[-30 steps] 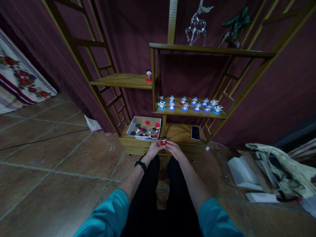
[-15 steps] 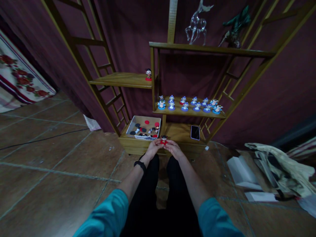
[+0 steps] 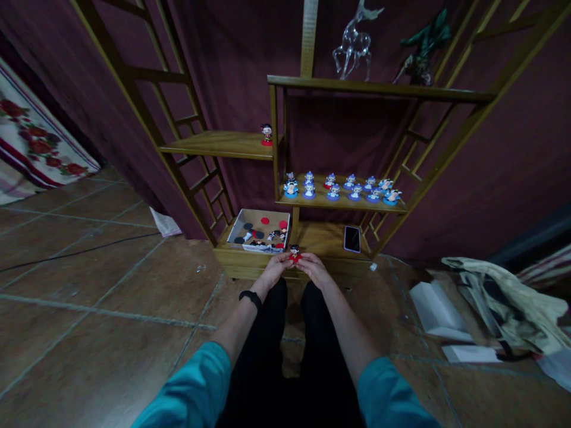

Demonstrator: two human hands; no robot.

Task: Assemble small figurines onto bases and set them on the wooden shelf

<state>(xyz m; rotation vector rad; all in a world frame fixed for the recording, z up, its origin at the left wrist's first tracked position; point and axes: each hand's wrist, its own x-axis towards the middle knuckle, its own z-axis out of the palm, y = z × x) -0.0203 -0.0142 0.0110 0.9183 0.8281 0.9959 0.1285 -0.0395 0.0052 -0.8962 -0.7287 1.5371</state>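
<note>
Between my two hands, a small black-haired figurine [image 3: 294,252] stands upright on its red round base. My left hand [image 3: 277,265] pinches the base from the left, while my right hand [image 3: 313,267] grips it from the right. Just beyond them sits an open cardboard box [image 3: 236,239] on the low shelf, holding loose figurines with red and dark discs. A similar red-based figurine [image 3: 266,134] stands at the right end of the upper left shelf. Several blue and purple figurines [image 3: 333,191] fill the middle shelf in two rows.
A phone [image 3: 352,239] lies on the low shelf [image 3: 319,235] right of the box. A clear deer ornament [image 3: 354,44] and a dark green statue [image 3: 423,50] stand on the top shelf. White boxes [image 3: 439,310] and a beige cloth bag [image 3: 513,297] lie on the floor at right.
Both hands stay in nearly the same place, still on the figurine's base. The figurine looks very slightly turned or tilted. The view has shifted a little.
</note>
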